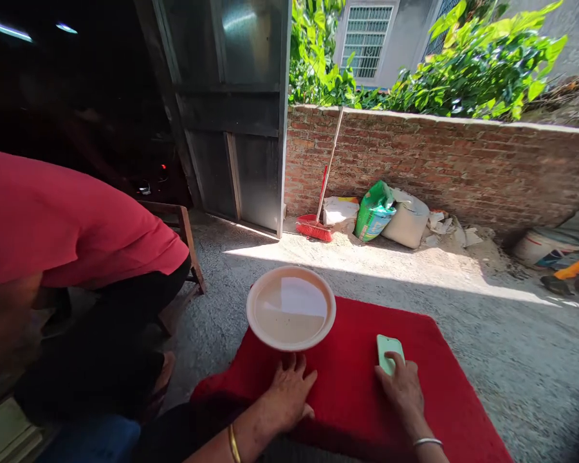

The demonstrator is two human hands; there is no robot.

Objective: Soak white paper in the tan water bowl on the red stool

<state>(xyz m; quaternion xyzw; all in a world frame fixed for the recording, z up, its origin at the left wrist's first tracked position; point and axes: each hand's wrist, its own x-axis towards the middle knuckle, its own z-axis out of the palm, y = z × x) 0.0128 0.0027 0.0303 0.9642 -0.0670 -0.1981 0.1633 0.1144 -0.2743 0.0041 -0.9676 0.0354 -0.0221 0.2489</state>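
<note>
A pale pink round basin (253,321) of water stands on the far left part of a table covered with a red cloth (340,379). Just in front of the basin is my left hand (289,391), its fingers spread at the near rim; whether they touch it I cannot tell. A gold bangle circles that wrist. On the right of the cloth, my right hand (403,386) has its thumb and fingers about the lower part of a phone in a mint green case (386,347). The phone's near end is hidden under the hand.
To the left a person in a red shirt (116,225) bends over beside a wooden chair (188,244). Beyond the table are a metal door (231,128), a red broom (313,228), a green sack (374,215), a white sack (408,222) and a brick wall (439,154).
</note>
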